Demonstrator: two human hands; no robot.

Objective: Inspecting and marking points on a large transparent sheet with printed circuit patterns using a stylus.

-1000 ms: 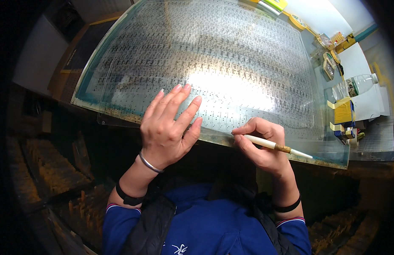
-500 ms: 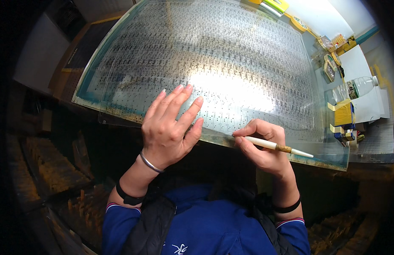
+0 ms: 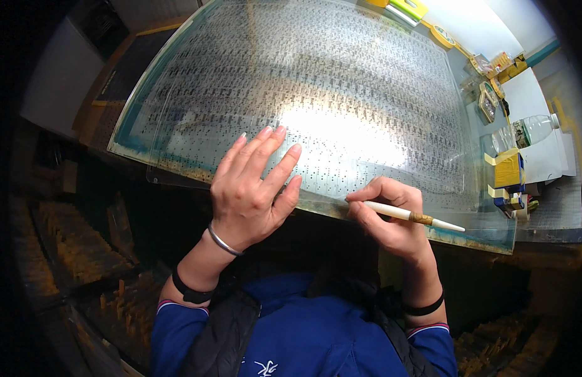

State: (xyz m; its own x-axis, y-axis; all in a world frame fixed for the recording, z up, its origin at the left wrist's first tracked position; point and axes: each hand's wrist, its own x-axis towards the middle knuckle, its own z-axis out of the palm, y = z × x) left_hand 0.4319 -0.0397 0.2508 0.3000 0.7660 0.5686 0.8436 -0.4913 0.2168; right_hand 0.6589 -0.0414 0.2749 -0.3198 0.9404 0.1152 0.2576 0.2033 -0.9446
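The left hand (image 3: 250, 188) lay flat and open on the clear patterned sheet (image 3: 316, 94), which looked thin, slippery and flexible. The right hand (image 3: 391, 220) pinched a light, slim white pen (image 3: 407, 215) mid-shaft.

Big lit surface (image 3: 178, 144) glows from below, bright white spot in middle, blue-green along edges. Room around it dark. Dark wood shelves with small wooden blocks (image 3: 71, 245) low on left. White side table (image 3: 548, 157) at right, with clear plastic bottle (image 3: 533, 131) and yellow boxes (image 3: 507, 169). Grey wall panel (image 3: 52, 81) at upper left.
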